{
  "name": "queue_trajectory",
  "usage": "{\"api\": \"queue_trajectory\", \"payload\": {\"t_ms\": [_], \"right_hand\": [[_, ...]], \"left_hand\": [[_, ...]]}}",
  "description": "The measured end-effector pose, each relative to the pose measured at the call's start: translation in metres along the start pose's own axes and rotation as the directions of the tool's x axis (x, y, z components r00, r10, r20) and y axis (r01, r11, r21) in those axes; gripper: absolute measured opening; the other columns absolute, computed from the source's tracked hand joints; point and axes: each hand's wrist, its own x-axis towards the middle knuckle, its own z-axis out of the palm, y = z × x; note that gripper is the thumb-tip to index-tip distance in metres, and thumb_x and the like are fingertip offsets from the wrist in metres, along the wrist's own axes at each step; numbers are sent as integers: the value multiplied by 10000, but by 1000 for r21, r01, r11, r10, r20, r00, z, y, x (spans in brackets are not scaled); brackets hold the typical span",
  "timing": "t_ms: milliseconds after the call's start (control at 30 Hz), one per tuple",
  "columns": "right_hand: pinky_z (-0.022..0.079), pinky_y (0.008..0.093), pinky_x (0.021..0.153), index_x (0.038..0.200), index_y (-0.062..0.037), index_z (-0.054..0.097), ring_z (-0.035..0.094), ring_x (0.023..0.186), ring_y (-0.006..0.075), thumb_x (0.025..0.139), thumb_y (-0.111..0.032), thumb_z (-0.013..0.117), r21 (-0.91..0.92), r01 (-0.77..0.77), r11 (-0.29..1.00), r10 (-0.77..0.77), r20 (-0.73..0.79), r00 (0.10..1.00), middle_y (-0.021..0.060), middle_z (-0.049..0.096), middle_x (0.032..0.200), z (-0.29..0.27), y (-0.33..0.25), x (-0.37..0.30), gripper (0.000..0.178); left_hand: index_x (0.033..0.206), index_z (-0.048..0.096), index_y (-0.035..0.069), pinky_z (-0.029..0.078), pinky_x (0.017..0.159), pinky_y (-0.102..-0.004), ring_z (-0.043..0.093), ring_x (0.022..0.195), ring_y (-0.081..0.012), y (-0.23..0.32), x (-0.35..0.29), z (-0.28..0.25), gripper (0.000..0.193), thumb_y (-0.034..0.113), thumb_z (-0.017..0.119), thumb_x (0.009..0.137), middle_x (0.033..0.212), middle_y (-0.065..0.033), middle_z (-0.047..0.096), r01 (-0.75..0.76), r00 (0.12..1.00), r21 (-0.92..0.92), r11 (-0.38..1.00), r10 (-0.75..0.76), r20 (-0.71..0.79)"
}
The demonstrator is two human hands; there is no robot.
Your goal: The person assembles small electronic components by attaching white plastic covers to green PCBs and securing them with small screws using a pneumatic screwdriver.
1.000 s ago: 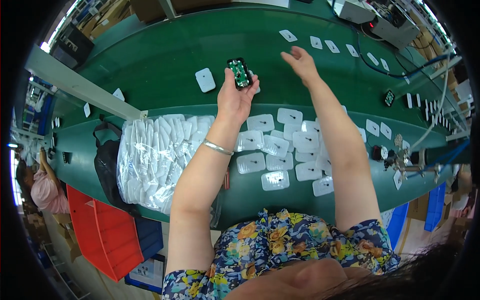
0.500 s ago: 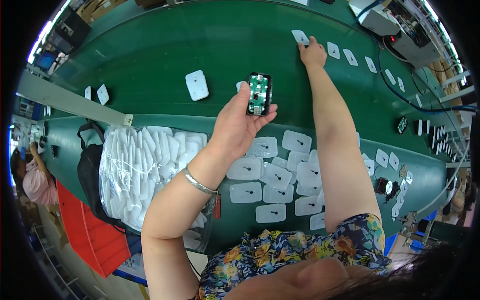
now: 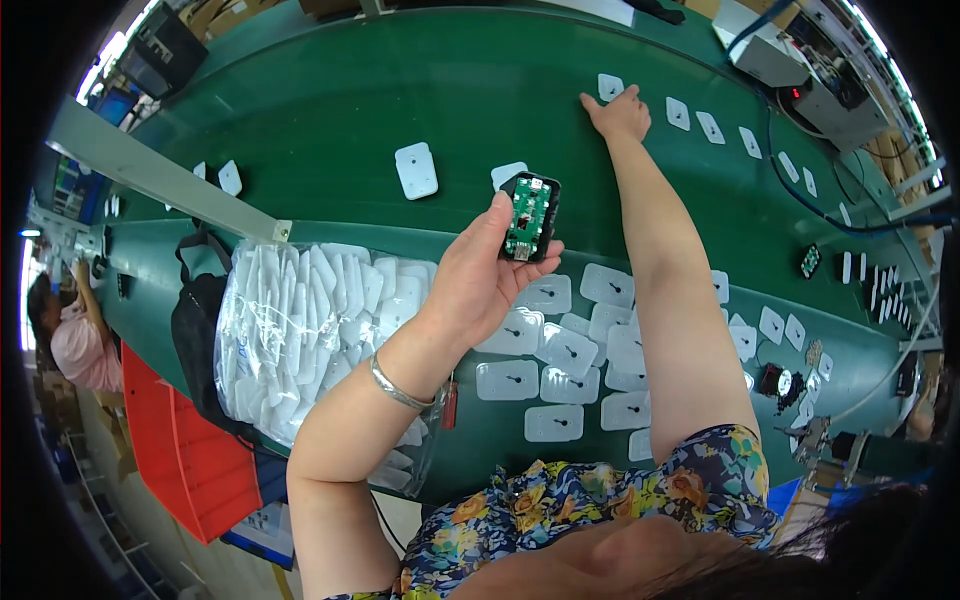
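In my left hand (image 3: 478, 268) rests a black plastic housing with a green circuit board (image 3: 531, 216) facing up, gripped between thumb and fingers. My right arm stretches far across the green bench. At its end my right hand (image 3: 620, 116) is open, thumb and fingers spread, just below a small white plastic cover (image 3: 610, 86); whether they touch is unclear. A white cover (image 3: 508, 176) lies partly hidden behind the held housing, and another white cover (image 3: 416, 171) lies farther left. Several white covers with dark keyhole-shaped marks (image 3: 554, 423) are spread between my arms.
A clear plastic bag of white covers (image 3: 290, 330) stands left of my left forearm, beside a black bag (image 3: 200, 345). A grey metal bar (image 3: 170, 165) crosses at left. More covers (image 3: 711, 128) line the far right, near a blue cable (image 3: 800, 190). A person (image 3: 85, 335) sits far left.
The view has shifted slightly. My right thumb and fingers have spread wider by the far white cover. My left hand still holds the circuit-board housing, now a little farther from my right hand.
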Motion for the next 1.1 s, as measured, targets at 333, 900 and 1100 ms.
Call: {"api": "queue_trajectory", "payload": {"t_ms": [333,900,1100], "right_hand": [[450,414,826,1139,-10,482,553,970,335,697,-348,657,132,172,976,-175,5,985,154,607,1015,-8,18,-26,584],[486,254,811,1199,66,454,599,912,173,753,-46,654,829,-424,364,-434,554,710,131,580,1062,-224,114,-315,502],[483,249,767,1224,49,443,603,876,143,729,-6,663,764,-606,222,-518,619,590,132,617,1010,-243,135,-360,544]], "left_hand": [[1048,511,3,519,721,-301,616,821,-192,5,-4,1,392,368,443,922,935,-82,592,-2,999,48,999,4,-41],[1268,341,-21,454,864,-290,532,1012,-179,-43,-120,6,550,83,625,810,1145,-111,509,-492,871,612,620,345,350],[1263,413,41,401,919,-299,497,1062,-185,-82,-143,15,642,116,733,712,1154,-95,517,-559,829,785,267,205,520]]}}
